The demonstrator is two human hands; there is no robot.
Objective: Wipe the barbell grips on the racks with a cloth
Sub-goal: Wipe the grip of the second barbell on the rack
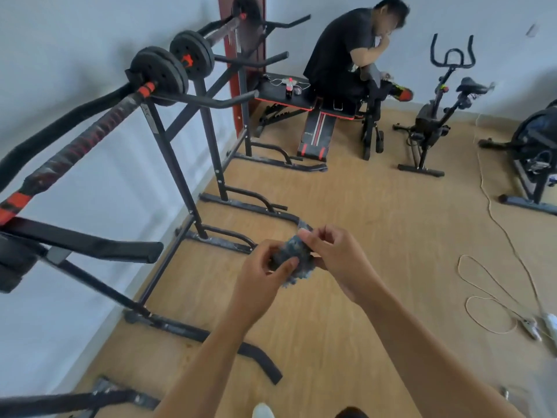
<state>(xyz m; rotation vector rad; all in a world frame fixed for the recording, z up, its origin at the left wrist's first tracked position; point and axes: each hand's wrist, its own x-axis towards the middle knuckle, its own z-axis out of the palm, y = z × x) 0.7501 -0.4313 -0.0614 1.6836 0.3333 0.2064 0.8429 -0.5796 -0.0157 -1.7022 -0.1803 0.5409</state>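
Observation:
Both my hands hold a small grey-blue cloth point(297, 259) bunched between them, low in the middle of the view above the wooden floor. My left hand point(262, 276) grips its lower left part with thumb and fingers. My right hand point(334, 254) pinches its upper edge. To the left, a barbell point(78, 143) with a black-and-red wrapped grip lies across a black rack point(168, 152), with black weight plates point(161, 72) at its far end. A second barbell point(220, 28) with plates rests on a rack farther back. The hands are well to the right of both bars.
A person in black sits on a weight bench point(301, 96) at the back. Exercise bikes point(437, 116) stand at the right. A white cable point(494, 224) snakes over the floor to a power strip point(551, 324). Rack feet point(229, 239) stretch across the floor near the white wall.

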